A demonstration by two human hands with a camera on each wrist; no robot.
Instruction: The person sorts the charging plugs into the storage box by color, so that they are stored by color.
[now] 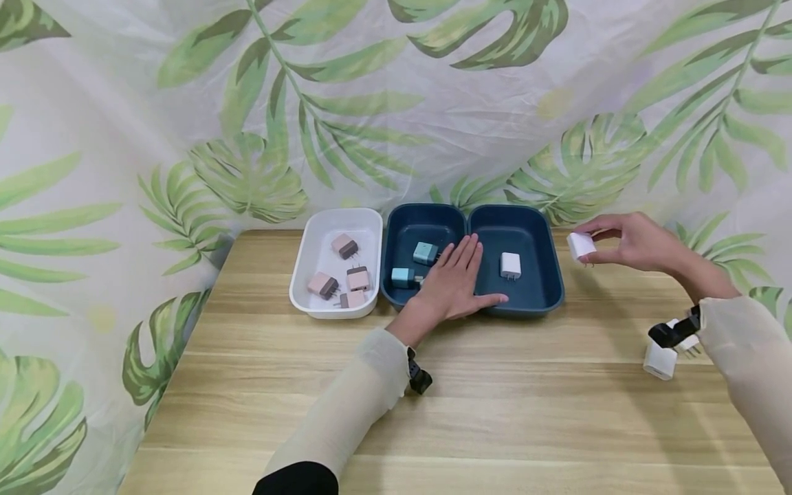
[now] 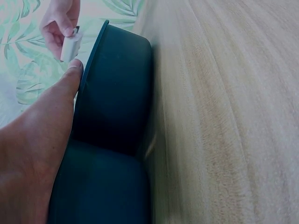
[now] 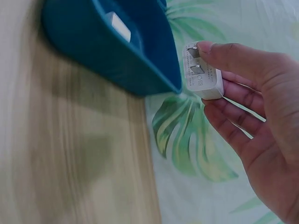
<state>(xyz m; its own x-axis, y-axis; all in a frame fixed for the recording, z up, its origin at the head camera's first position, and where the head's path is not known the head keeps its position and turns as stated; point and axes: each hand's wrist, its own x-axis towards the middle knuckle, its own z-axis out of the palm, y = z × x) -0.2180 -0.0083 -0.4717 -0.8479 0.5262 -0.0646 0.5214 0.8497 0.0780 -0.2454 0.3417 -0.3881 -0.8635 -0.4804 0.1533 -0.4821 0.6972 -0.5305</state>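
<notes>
My right hand (image 1: 643, 242) pinches a white charger plug (image 1: 581, 247) in the air, just right of the right blue tray (image 1: 557, 275). In the right wrist view the prongs of that plug (image 3: 203, 70) face the camera. With fingers straight, my left hand (image 1: 453, 282) lies across the adjoining rims of the right tray and the middle blue tray (image 1: 391, 237). One white plug (image 1: 510, 265) lies inside the right tray. Two teal plugs (image 1: 425, 253) are in the middle tray, close to my left fingers.
A white tray (image 1: 297, 289) on the left contains several pink and grey plugs (image 1: 323, 285). White plugs (image 1: 660, 361) lie on the wooden table (image 1: 495, 412) at the right, partly behind my right wrist camera. A leaf-patterned cloth (image 1: 371, 103) hangs behind the trays.
</notes>
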